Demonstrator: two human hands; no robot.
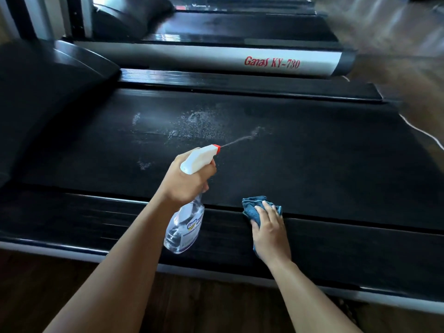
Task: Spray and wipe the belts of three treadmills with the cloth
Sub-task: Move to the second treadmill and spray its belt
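Observation:
My left hand (185, 181) grips the white trigger head of a clear spray bottle (186, 227) with a red nozzle, held above the near side rail. A thin jet leaves the nozzle toward the right over the black belt (312, 152) of the nearest treadmill. White droplets speckle the belt's middle left (192, 126). My right hand (269, 229) lies with straight fingers on a crumpled blue cloth (251, 209) pressed on the near side rail at the belt's edge.
The nearest treadmill's black motor cover (48, 97) rises at the left. A second treadmill with a silver rail marked "Ganas KY-730" (271, 62) lies behind, and a third further back (240, 6). A white cord (422, 133) runs over the wooden floor (396, 32) at right.

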